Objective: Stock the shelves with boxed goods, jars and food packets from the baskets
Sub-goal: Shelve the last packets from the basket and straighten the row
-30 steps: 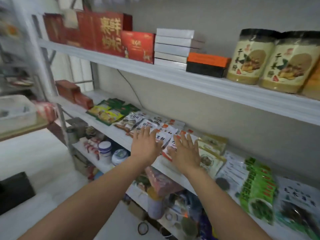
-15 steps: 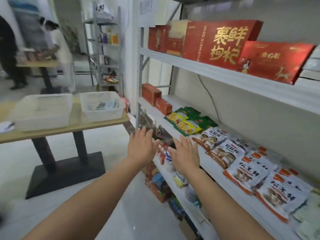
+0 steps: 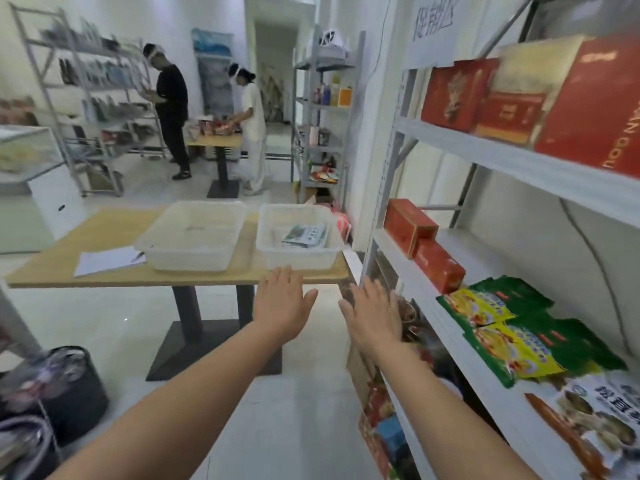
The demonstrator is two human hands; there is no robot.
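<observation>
Two white plastic baskets stand on a wooden table (image 3: 104, 233). The left basket (image 3: 194, 237) looks bare inside. The right basket (image 3: 298, 240) holds a few flat food packets (image 3: 306, 235). My left hand (image 3: 282, 306) and my right hand (image 3: 372, 315) are stretched out in the air, fingers straight, holding nothing, just short of the table's near edge. The shelf unit (image 3: 446, 310) on the right carries red boxes (image 3: 424, 242) and green and yellow packets (image 3: 512, 327) on its middle level, with big red gift boxes (image 3: 540, 95) above.
A sheet of paper with a pen (image 3: 107, 259) lies on the table's left part. Two people (image 3: 211, 116) work at a far table. A dark bin (image 3: 65, 393) stands at the lower left. More shelving (image 3: 322, 112) lines the back walls.
My view has swung left from the shelf towards the table with the baskets. Both hands left the packets on the middle shelf and now hover in front of the table.
</observation>
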